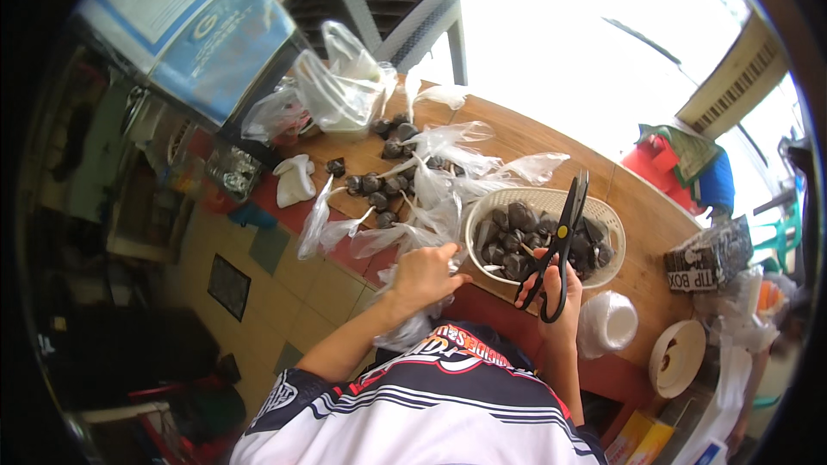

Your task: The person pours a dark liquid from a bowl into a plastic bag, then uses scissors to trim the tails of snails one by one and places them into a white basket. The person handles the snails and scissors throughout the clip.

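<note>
Black-handled scissors (563, 232) are in my right hand (561, 313), their blades pointing away from me. Under them stands an oval cream plastic basket (476, 206) with small dark bundles (520, 223) in clear plastic. My left hand (423, 278) is left of the basket, over the table's near edge, thumb and forefinger apart. Clear plastic bags (413, 329) lie around and below it; whether the fingers grip one is unclear. More dark bundles (381, 187), with twisted plastic tails (446, 142), lie on the wooden table (517, 123).
White plastic tubs in bags (349, 100) stand at the back left, near a folded white cloth (295, 181). Right of the basket are a plastic-wrapped stack of white containers (608, 324), a round cream lid or dish (677, 359) and a tip box (707, 258).
</note>
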The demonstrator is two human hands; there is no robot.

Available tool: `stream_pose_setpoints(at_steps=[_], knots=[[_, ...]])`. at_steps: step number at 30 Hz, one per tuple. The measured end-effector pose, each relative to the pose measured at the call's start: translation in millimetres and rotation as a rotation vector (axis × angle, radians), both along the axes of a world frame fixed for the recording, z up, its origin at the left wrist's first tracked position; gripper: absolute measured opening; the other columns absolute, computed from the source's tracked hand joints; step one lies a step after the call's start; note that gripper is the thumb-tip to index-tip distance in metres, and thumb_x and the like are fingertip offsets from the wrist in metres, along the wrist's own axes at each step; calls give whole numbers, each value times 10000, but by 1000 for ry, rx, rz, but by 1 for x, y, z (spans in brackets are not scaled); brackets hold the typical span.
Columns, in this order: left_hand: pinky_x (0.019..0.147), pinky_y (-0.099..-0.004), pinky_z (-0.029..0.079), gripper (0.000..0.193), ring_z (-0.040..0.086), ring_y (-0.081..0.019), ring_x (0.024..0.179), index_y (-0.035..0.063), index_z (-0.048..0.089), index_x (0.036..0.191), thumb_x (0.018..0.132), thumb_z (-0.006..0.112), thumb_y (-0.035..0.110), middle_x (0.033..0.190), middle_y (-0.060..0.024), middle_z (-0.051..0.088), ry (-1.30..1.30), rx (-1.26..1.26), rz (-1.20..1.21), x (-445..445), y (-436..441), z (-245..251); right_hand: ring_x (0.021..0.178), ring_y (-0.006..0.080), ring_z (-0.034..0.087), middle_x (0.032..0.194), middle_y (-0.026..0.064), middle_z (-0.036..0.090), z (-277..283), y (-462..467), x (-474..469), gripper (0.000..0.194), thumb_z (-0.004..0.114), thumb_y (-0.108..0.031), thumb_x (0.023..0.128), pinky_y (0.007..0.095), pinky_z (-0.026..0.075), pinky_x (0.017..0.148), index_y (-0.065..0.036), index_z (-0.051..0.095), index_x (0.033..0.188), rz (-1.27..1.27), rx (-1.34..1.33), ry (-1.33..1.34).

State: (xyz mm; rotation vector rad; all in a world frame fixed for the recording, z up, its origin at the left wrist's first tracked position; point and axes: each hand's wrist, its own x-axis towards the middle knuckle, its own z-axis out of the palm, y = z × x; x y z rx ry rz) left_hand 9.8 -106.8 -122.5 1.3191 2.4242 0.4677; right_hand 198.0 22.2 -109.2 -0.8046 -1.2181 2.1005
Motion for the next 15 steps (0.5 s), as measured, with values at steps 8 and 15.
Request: stream_pose_setpoints(at_steps=[8,15], knots=[[566,-381,453,223,583,-238,609,26,583,738,776,743,176,674,-71,559,-133,553,112,-42,-22,3,570,144,595,699,62,584,10,-4,5,389,605,-268,959,263,514,497,30,526,1195,-24,-50,-52],[795,-387,513,324,681,-301,870,26,684,961,709,824,173,901,-171,707,242,241,550,-190,-90,41,537,140,581,686,58,587,0,3,3,455,576,-366,972,278,504,465,25,532,1202,-59,-1,-90]])
